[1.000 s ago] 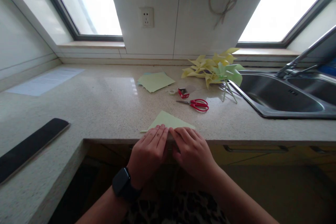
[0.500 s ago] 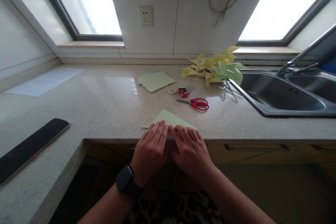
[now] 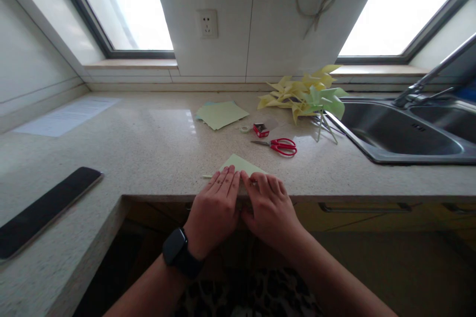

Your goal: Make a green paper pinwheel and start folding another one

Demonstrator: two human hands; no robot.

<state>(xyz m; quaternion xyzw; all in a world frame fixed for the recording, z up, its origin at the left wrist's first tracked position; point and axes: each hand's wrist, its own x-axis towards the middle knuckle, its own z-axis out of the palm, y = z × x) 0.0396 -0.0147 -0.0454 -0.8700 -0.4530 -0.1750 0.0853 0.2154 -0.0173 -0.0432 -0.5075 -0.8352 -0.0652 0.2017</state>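
A pale green sheet of paper, folded into a triangle, lies at the front edge of the speckled counter. My left hand, with a black watch on its wrist, presses flat on the paper's near edge. My right hand presses beside it, fingertips nearly touching the left hand's. Most of the paper is hidden under both hands; only its far corner shows.
Red scissors, a small red box and a tape roll lie beyond the paper. A stack of green sheets and several paper pinwheels sit farther back. A steel sink is at right, a black phone at left.
Both hands have slid a little forward over the folded paper, covering more of it. Nothing else on the counter has moved.
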